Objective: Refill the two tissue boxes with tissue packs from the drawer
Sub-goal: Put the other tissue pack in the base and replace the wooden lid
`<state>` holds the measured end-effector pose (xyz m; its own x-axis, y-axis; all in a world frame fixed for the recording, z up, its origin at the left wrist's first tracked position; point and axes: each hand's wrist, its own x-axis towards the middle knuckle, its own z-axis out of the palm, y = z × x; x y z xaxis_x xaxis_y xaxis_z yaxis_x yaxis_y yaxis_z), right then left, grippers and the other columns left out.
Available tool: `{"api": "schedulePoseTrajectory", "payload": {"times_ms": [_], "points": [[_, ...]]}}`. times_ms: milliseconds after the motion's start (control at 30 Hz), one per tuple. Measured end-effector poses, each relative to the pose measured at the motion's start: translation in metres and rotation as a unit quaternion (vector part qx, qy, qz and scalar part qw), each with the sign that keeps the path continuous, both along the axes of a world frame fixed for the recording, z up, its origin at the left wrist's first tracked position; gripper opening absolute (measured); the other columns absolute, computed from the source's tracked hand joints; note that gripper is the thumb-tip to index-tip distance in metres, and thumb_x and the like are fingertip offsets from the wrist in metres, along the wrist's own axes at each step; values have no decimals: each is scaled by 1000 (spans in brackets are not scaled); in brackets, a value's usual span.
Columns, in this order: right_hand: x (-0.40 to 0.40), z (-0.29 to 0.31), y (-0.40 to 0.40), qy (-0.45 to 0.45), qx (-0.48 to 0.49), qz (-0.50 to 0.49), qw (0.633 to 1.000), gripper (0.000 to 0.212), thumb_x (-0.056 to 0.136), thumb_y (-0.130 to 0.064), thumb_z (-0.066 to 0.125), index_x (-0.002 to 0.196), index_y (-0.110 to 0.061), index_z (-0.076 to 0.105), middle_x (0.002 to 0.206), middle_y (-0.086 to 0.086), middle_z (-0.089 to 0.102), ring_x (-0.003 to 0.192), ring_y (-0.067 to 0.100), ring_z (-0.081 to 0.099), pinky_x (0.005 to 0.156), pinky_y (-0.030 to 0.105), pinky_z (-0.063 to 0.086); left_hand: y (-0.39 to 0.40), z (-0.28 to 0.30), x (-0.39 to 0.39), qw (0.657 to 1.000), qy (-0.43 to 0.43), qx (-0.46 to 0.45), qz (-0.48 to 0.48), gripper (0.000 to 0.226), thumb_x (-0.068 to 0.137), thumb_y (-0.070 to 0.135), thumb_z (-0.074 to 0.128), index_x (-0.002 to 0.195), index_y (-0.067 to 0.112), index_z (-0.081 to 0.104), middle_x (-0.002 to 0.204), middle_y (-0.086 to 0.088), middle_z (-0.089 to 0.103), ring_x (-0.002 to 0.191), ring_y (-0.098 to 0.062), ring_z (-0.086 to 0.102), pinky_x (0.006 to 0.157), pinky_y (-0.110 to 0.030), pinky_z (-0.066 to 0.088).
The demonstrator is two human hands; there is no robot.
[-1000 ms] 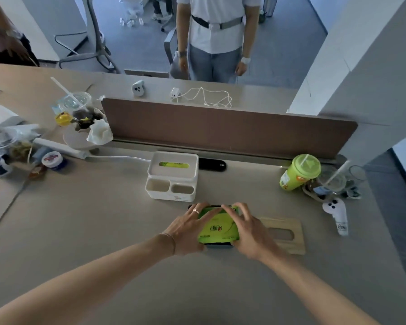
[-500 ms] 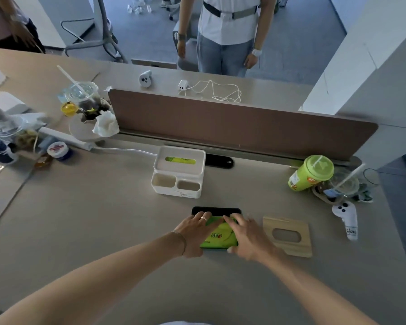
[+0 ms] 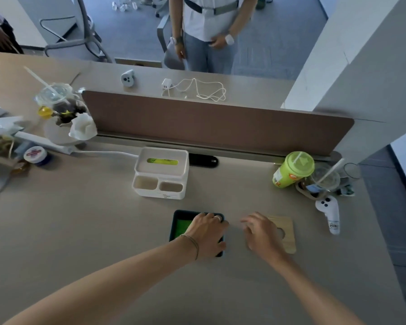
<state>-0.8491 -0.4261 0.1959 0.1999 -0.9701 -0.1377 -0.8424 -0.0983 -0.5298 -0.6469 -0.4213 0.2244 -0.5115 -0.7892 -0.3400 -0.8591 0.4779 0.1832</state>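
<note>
A dark tissue box (image 3: 174,231) lies open on the desk with a green tissue pack (image 3: 182,227) sunk inside it. My left hand (image 3: 206,233) covers the box's right half, fingers curled over its far rim. My right hand (image 3: 260,233) hovers just right of the box with fingers apart, over the box's wooden lid (image 3: 288,233), which lies flat on the desk. Behind them stands a white tissue box (image 3: 161,172) with its lid on; a green pack (image 3: 162,161) shows through its slot.
A brown divider (image 3: 209,123) runs along the desk's back. A green cup (image 3: 292,170), a clear cup and a white controller (image 3: 329,214) sit at the right. Cups, a jar (image 3: 35,154) and clutter crowd the left. A person (image 3: 206,31) stands beyond the desk.
The green pack went from on top of the dark box down into it. My right hand let go and moved right over the wooden lid. My left hand stayed on the box.
</note>
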Motion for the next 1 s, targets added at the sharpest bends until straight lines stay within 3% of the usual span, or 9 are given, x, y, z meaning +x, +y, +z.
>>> {"api": "schedulePoseTrajectory", "payload": {"times_ms": [167, 267, 400, 467, 533, 667, 800, 867, 1000], "points": [[-65, -32, 4, 8, 76, -101, 992, 28, 75, -13, 64, 100, -15, 77, 109, 8, 72, 102, 30, 69, 89, 35, 52, -15, -20, -58, 999, -13, 17, -28, 45, 84, 31, 60, 126, 17, 51, 128, -12, 57, 116, -32, 52, 91, -42, 43], [-88, -43, 7, 12, 109, -129, 986, 43, 74, 1, 68, 114, -11, 73, 113, 9, 68, 106, 28, 67, 97, 35, 50, -20, -40, -87, 998, -54, 38, -21, 52, 87, 24, 58, 136, 15, 42, 139, -15, 49, 126, -34, 42, 97, -44, 38], [-105, -57, 12, -10, 138, -127, 982, 50, 71, 2, 65, 117, -15, 71, 113, 6, 65, 107, 27, 66, 100, 38, 49, -24, -70, -112, 990, -118, 80, -7, 91, 87, 34, 64, 157, 17, 8, 161, -20, 18, 149, -38, 12, 111, -50, 30], [-112, -60, 13, -20, 140, -125, 982, 51, 71, -2, 63, 120, -16, 69, 116, 6, 65, 109, 26, 65, 101, 39, 49, -29, -82, -120, 988, -115, 98, 16, 108, 84, 39, 69, 158, 21, -7, 165, -20, -2, 152, -38, -4, 114, -53, 26], [-118, -59, 15, -33, 137, -124, 982, 55, 71, -9, 60, 125, -17, 67, 122, 6, 65, 113, 26, 63, 103, 41, 48, -35, -91, -127, 990, -96, 99, 30, 122, 77, 46, 76, 157, 24, -14, 165, -19, -9, 152, -37, -7, 114, -54, 27], [-129, -58, 16, -36, 125, -111, 985, 61, 72, -16, 60, 132, -15, 62, 130, 6, 65, 120, 27, 61, 106, 43, 47, -40, -106, -136, 992, -82, 87, 31, 133, 70, 53, 78, 155, 28, -21, 165, -19, -3, 152, -37, -1, 114, -51, 27], [-139, -56, 15, -35, 115, -113, 986, 60, 74, -17, 60, 134, -16, 60, 132, 3, 63, 121, 26, 60, 107, 42, 46, -41, -110, -140, 998, -61, 30, 4, 133, 71, 55, 76, 154, 25, -23, 158, -25, 18, 146, -39, 19, 121, -43, 18], [-142, -53, 14, -27, 115, -110, 987, 59, 77, -12, 65, 135, -14, 59, 134, 4, 60, 123, 27, 57, 108, 40, 44, -41, -106, -140, 997, -69, 14, -22, 124, 73, 58, 72, 155, 23, -13, 154, -28, 24, 141, -40, 25, 122, -43, 15], [-146, -40, 11, -10, 117, -85, 989, 66, 78, -10, 71, 141, -13, 52, 139, 6, 51, 128, 26, 48, 110, 33, 37, -41, -87, -140, 999, -26, 16, -41, 99, 67, 64, 68, 141, 17, 22, 137, -19, 42, 121, -33, 39, 107, -38, 32]]}}
